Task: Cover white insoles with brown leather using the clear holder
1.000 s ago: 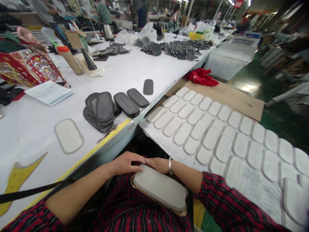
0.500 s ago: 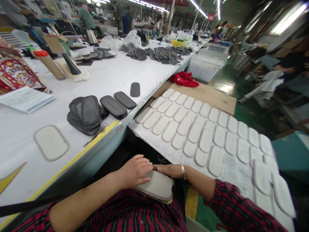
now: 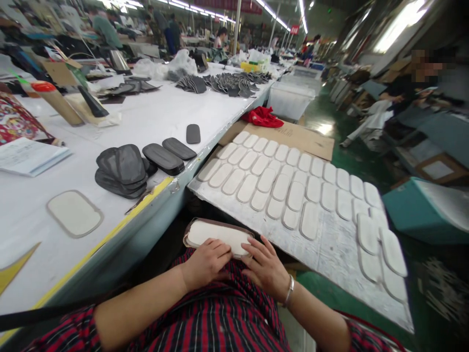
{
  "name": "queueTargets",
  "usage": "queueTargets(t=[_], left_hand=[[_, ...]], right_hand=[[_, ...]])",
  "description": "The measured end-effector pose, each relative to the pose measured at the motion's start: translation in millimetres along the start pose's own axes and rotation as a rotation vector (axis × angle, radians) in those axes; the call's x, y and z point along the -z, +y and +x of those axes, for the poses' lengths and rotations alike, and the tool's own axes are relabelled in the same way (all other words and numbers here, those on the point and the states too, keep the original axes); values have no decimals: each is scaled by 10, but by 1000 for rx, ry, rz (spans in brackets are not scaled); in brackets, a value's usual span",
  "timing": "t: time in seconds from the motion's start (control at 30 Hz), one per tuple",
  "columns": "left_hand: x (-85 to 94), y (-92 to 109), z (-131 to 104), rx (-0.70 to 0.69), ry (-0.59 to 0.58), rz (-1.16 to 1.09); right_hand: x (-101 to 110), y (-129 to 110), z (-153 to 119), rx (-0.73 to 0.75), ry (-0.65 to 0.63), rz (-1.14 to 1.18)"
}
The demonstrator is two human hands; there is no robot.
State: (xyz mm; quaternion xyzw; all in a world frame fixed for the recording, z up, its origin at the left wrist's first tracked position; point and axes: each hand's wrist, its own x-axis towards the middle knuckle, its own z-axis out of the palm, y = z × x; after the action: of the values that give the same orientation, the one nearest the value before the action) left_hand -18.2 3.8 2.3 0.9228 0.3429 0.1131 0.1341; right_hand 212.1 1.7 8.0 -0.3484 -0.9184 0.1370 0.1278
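A white oval pad with a dark brown border (image 3: 216, 233) lies across my lap, tilted a little. My left hand (image 3: 209, 261) rests at its near edge with fingers curled over it. At the pad's right end, my right hand (image 3: 266, 268) has its fingers spread, the tips touching the pad. Rows of white oval pads (image 3: 310, 221) cover much of the grey board (image 3: 333, 254) to the right. On the white table to the left are a pile of dark oval pieces (image 3: 122, 168), a dark stack (image 3: 163, 157) and one pale oval pad (image 3: 75, 213).
A red cloth (image 3: 264, 117) lies on cardboard (image 3: 308, 140) beyond the board. Bottles, papers (image 3: 32, 155) and a patterned red bag (image 3: 18, 120) stand at the table's left. Another person sits at the far right. A teal bin (image 3: 421, 210) is beside the board.
The pad on my lap has turned and moved left and away from me. My right hand has come nearer my body and its fingers have spread. The view has shifted to the right.
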Motion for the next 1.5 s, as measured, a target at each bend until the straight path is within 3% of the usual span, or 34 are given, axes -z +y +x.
queueTargets(t=[0.13, 0.27, 0.47, 0.53, 0.6, 0.7, 0.77, 0.83, 0.93, 1.07, 1.27, 1.37, 1.5], left_hand=[[-15, 23, 10, 55, 36, 12], [-31, 57, 47, 122, 79, 38], [-131, 138, 239, 254, 116, 25], [-94, 98, 245, 266, 104, -77], [2, -12, 135, 281, 128, -317], [157, -278, -231, 436, 368, -622], [180, -460, -496, 560, 518, -623], [112, -599, -672, 617, 466, -591], [-76, -710, -716, 607, 319, -630], [-245, -774, -602, 623, 380, -730], [-307, -812, -605, 636, 401, -749], [-272, -771, -663, 557, 434, -560], [-129, -656, -707, 249, 405, -126]], right_hand=[[-178, -111, 53, -50, 91, -34], [-158, -151, 152, -206, 141, -12], [-155, -231, 282, -366, 103, -64], [-142, -240, 318, -408, 74, -91], [-100, -212, 340, -431, 45, -103], [-37, -102, 371, -387, -55, -45], [-45, -12, 426, -332, -138, -13], [-98, 58, 523, -296, -188, -35], [-201, 105, 718, -253, -259, -67], [-269, 106, 973, -234, -342, -39], [-287, 51, 1266, -214, -408, -13], [-212, -42, 1259, -138, -345, -19], [-64, -267, 1007, -30, -191, -57]])
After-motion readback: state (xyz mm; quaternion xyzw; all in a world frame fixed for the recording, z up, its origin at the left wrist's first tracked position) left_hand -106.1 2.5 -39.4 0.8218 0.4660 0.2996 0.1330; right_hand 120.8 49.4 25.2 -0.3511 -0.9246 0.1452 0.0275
